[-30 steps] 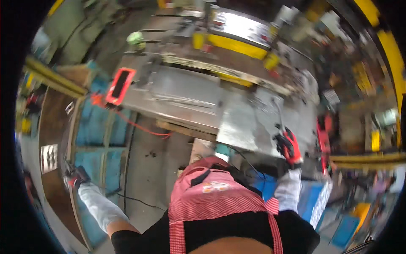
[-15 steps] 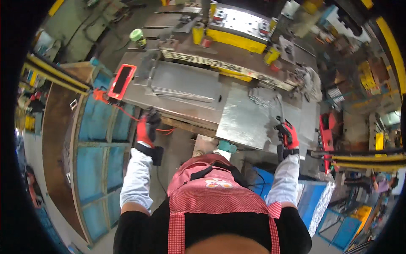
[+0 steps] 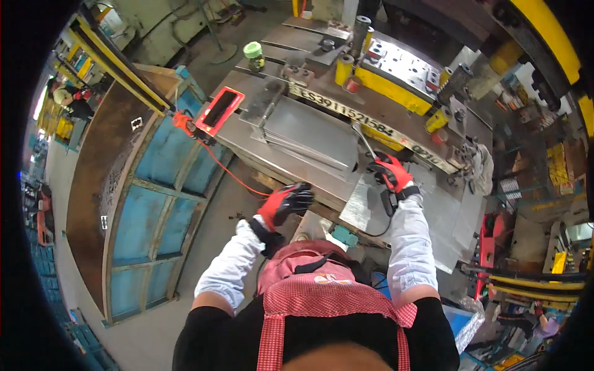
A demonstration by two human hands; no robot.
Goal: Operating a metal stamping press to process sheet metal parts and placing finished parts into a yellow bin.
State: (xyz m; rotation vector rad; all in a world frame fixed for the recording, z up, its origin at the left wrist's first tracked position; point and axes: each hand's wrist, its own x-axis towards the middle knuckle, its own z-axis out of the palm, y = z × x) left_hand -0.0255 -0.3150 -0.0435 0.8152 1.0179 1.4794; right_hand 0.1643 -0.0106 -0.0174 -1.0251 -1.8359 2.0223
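Note:
My right hand [image 3: 393, 173], in a red and black glove, is closed on a slim metal rod tool [image 3: 365, 141]. The tool's far tip is at the right edge of a stack of grey metal sheets [image 3: 318, 130]. Below that hand, a broad shiny sheet [image 3: 359, 207] lies partly hidden by my forearm. My left hand [image 3: 286, 204], gloved alike, hovers off the table's front edge, holding nothing, its fingers stretched toward the right. A black cable [image 3: 382, 234] curves down by my right wrist.
Beyond the sheets stands a yellow die block [image 3: 396, 86] with posts. On the table's left lie a red-framed tray-like thing [image 3: 221, 111] and a green-capped bottle [image 3: 253, 55]. A blue-sided bin [image 3: 162, 154] stands at left, an orange cord [image 3: 232, 173] beside it. Grey rags [image 3: 479, 167] lie at right.
My right hand has moved left and forward with the rod tool, from the broad sheet to the stack's edge. My left hand has swung right, nearer my middle. The view has turned.

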